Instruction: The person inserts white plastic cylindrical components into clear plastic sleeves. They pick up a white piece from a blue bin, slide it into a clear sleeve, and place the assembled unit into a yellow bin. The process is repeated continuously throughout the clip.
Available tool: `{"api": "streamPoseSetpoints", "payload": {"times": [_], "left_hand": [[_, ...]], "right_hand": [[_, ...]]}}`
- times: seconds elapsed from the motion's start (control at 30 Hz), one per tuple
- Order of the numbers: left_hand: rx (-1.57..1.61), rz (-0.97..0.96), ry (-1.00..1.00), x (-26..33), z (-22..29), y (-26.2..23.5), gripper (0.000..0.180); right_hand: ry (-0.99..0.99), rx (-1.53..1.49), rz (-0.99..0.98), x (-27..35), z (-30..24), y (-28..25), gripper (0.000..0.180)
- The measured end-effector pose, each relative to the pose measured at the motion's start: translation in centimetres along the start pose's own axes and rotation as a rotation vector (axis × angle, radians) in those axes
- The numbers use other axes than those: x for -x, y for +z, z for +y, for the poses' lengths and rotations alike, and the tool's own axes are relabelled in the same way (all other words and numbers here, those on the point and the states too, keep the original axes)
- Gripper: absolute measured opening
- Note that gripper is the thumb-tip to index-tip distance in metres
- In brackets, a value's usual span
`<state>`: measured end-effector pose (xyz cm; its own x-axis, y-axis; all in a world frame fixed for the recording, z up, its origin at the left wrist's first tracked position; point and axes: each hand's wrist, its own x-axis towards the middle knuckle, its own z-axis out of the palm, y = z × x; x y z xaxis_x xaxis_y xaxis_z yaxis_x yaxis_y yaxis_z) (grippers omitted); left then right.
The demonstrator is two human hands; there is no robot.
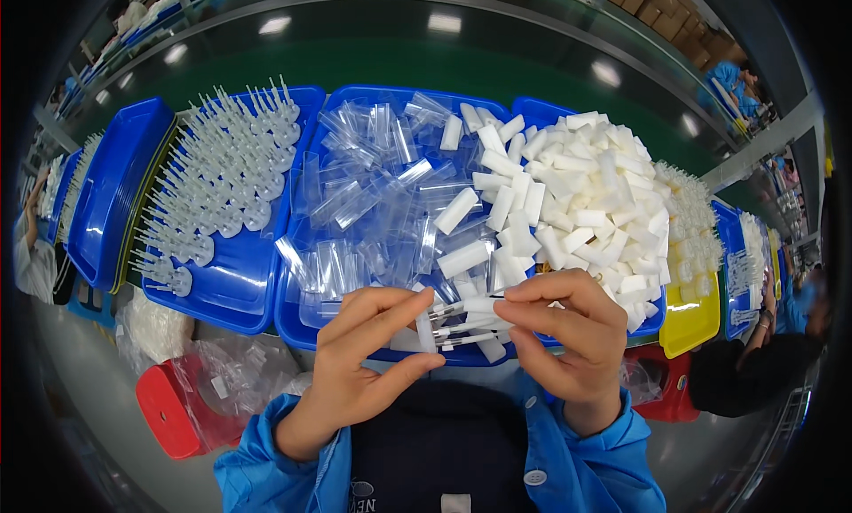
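Partly hidden — pronged piece (426, 331) behind fingers (377, 320).

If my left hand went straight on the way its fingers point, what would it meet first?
The white pronged piece your left hand pinches; beyond that, probably your right hand, facing it across the prongs, though depth is hard to judge.

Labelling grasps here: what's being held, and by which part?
A white pronged part: the left hand grips its base by the edge. The right hand is at the prongs' far ends; its exact contact is unclear.
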<state>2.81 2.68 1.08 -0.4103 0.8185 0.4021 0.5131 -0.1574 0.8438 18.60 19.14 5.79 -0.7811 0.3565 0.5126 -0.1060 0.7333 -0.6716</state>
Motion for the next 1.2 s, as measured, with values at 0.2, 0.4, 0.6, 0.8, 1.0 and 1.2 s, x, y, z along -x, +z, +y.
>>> {"api": "streamPoseSetpoints", "payload": {"times": [0.2,0.4,0.6,0.8,1.0,1.2], "left_hand": [[0.025,-0.020,0.005,-0.2,0.3,0.0,0.058],[-0.001,-0.026,0.016,-0.1,0.0,-0.1,0.058],[0.033,-0.034,0.007,0.0,-0.2,-0.2,0.057],[0.041,-0.031,0.010,0.0,-0.5,-0.5,0.056],[0.135,-0.021,0.023,0.0,-0.4,-0.3,0.057],[0.121,-0.033,0.033,0.0,-0.3,-0.6,0.056]], "right_hand": [[0.076,-0.186,-0.070,-0.1,-0.2,0.0,0.029],[0.049,-0.156,-0.041,0.4,0.6,0.7,0.030],[-0.060,-0.077,-0.027,0.1,0.7,1.2,0.030],[0.048,-0.096,-0.051,0.2,0.3,1.8,0.031],[0.216,-0.486,0.009,0.9,1.0,2.3,0.031],[0.071,-0.407,-0.072,0.6,0.6,2.0,0.029]]}}
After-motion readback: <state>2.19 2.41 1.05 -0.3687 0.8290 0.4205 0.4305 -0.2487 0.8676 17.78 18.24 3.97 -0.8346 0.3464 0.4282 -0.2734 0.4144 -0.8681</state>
